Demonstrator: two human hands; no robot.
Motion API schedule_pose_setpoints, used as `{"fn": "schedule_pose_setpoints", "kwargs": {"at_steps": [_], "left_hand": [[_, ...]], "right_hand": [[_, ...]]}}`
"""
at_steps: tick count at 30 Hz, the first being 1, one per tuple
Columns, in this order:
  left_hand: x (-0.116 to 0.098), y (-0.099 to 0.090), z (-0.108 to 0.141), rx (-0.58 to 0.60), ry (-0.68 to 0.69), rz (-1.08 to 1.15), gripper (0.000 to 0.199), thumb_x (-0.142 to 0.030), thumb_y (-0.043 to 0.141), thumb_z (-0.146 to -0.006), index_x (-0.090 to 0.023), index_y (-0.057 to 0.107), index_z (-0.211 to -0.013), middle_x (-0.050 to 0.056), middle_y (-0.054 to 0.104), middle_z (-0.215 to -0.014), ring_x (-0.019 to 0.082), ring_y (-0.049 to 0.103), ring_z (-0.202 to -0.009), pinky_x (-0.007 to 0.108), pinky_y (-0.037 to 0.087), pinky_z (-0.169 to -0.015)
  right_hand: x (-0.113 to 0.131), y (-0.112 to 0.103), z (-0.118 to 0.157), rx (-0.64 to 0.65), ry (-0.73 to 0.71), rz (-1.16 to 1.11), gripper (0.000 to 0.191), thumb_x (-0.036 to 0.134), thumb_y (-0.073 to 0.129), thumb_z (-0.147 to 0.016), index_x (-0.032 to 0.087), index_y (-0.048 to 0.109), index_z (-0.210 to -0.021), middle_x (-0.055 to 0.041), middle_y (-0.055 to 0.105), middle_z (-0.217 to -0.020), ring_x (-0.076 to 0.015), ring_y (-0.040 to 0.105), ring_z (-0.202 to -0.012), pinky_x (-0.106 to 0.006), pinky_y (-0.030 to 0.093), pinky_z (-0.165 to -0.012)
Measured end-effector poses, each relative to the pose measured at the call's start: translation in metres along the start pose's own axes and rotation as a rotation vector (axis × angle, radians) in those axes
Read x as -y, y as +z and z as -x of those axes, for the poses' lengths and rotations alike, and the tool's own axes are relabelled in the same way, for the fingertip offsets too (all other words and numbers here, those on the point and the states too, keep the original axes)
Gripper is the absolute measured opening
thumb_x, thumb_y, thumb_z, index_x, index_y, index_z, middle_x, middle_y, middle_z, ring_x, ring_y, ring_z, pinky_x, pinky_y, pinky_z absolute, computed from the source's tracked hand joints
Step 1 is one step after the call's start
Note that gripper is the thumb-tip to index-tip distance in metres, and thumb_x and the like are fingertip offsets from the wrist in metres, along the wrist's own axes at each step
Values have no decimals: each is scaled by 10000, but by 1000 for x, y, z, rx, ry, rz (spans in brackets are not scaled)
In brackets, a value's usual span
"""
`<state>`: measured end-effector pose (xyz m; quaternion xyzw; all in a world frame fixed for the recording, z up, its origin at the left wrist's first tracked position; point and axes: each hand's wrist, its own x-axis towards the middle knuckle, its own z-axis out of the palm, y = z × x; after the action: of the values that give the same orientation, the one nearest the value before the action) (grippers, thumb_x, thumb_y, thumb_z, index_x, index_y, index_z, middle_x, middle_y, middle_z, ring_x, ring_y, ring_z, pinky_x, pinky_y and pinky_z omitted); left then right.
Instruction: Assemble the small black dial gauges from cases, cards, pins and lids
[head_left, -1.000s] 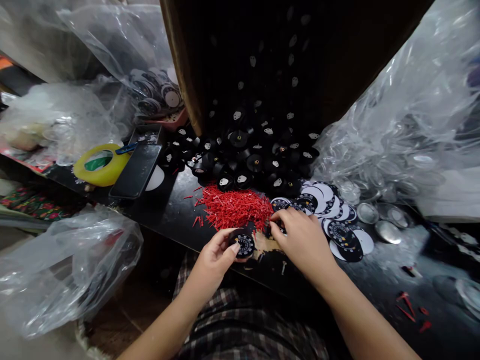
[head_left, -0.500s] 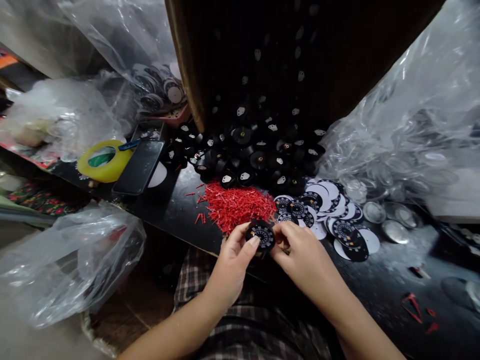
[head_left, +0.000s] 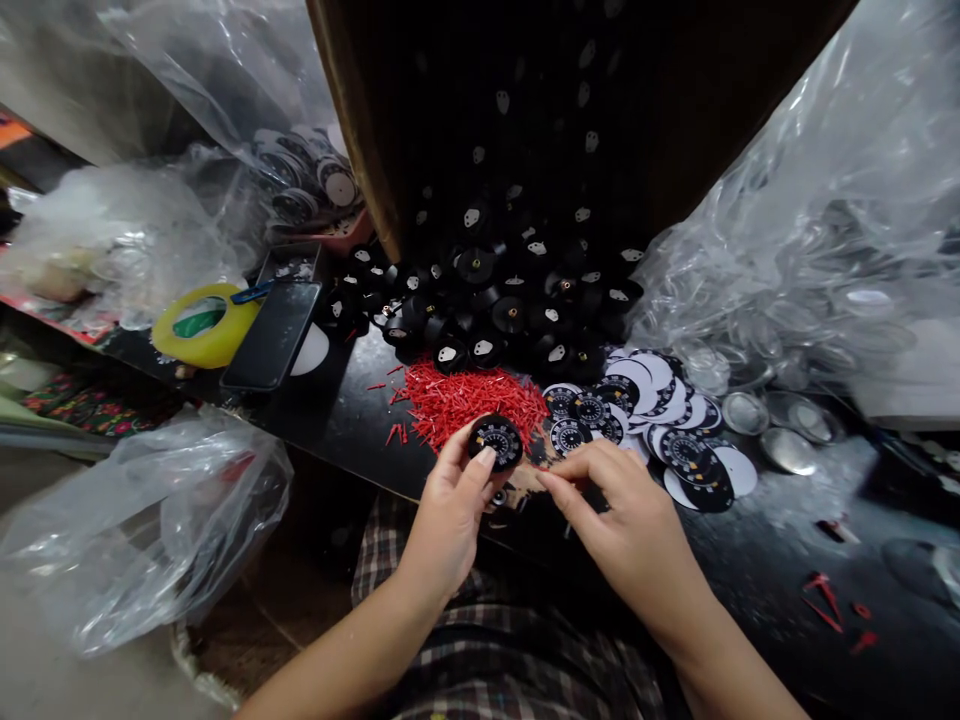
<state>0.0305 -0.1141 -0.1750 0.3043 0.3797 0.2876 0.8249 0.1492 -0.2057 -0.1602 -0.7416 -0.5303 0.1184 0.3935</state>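
Observation:
A round black gauge (head_left: 501, 438) with a numbered dial face sits in my left hand (head_left: 448, 515), the thumb pressed on the lower part of the dial. To its right, apart from the gauge, my right hand (head_left: 619, 505) is closed in a pinch; what its fingertips hold, if anything, is too small to make out. Just beyond both hands lies a heap of small red pointers (head_left: 469, 395). Loose dial discs (head_left: 686, 455), some printed black and some white side up, spread to the right of the heap. Black round housings (head_left: 510, 315) are piled behind.
On the left are a yellow tape roll (head_left: 196, 325), a phone (head_left: 271, 335) and a hanging plastic bag (head_left: 150, 540). Clear round covers (head_left: 791, 450) and plastic sheeting (head_left: 795, 220) lie at right. A few red pieces (head_left: 825, 598) rest near the right edge.
My right hand has drawn away from the gauge and is now lower right of it. The left hand has shifted slightly up and left with the gauge.

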Motion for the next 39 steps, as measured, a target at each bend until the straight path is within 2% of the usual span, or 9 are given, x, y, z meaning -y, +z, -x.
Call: {"fn": "schedule_pose_setpoints", "kwargs": {"at_steps": [3, 7, 10, 15, 22, 27, 32, 36, 39], "left_hand": [[7, 1, -4, 48, 3, -32, 274, -262, 695, -781, -236, 625, -1045, 2, 684, -1014, 163, 639, -946, 287, 501, -856], [15, 1, -5, 157, 12, -98, 208, -252, 649, -826, -239, 605, -1029, -3, 669, -1025, 161, 607, -1015, 296, 462, -918], [13, 1, -3, 193, 56, -213, 209, -243, 608, -857, -232, 582, -1064, 5, 657, -1054, 159, 595, -1036, 306, 433, -964], [4, 4, 4, 173, 130, -386, 183, -211, 581, -862, -215, 574, -1045, 8, 655, -1033, 142, 593, -977, 266, 450, -904], [1, 4, 9, 194, 156, -409, 156, -195, 591, -841, -210, 548, -990, -10, 642, -965, 119, 597, -944, 220, 454, -842], [1, 4, 13, 143, 235, -521, 104, -187, 586, -835, -213, 549, -928, -28, 636, -864, 112, 602, -834, 206, 459, -754], [-3, 3, 17, 78, 302, -661, 177, -144, 597, -807, -228, 594, -963, -18, 664, -890, 134, 618, -820, 220, 461, -741], [-6, 1, 14, 147, 186, -549, 160, -182, 602, -822, -226, 605, -976, -3, 684, -923, 148, 630, -873, 235, 473, -795], [-6, 1, 10, 210, 17, -382, 252, -212, 629, -821, -226, 591, -1069, 25, 694, -1050, 179, 624, -1023, 271, 466, -900]], "right_hand": [[5, 1, 0, 19, 56, -131, 122, 240, 548, -928, 210, 587, -816, 11, 582, -779, -149, 512, -744, -300, 352, -698], [6, 3, -2, 25, 76, -50, 113, 231, 531, -929, 209, 588, -834, 7, 584, -789, -160, 511, -760, -315, 336, -717], [4, 3, -2, 45, 94, -35, 130, 238, 513, -933, 208, 581, -826, 5, 574, -783, -163, 512, -755, -318, 329, -711], [4, 1, 0, 59, 92, -29, 142, 242, 497, -934, 205, 569, -817, 2, 556, -766, -162, 503, -730, -309, 329, -687], [10, 1, 4, 18, 119, -125, 164, 231, 484, -939, 200, 549, -792, 7, 546, -757, -134, 505, -715, -257, 372, -655], [13, 3, 8, 26, 158, -103, 199, 238, 488, -937, 198, 534, -748, 8, 553, -727, -135, 517, -695, -249, 372, -638], [17, 7, 11, 16, 200, -135, 221, 249, 495, -933, 202, 501, -717, 10, 567, -715, -129, 522, -662, -241, 379, -610], [14, 5, 9, 41, 217, -122, 252, 253, 527, -909, 203, 483, -666, 26, 518, -643, -114, 478, -583, -243, 356, -547], [11, 0, 5, 37, 116, -74, 142, 230, 533, -905, 202, 563, -769, 7, 542, -707, -132, 507, -651, -258, 385, -600]]}}
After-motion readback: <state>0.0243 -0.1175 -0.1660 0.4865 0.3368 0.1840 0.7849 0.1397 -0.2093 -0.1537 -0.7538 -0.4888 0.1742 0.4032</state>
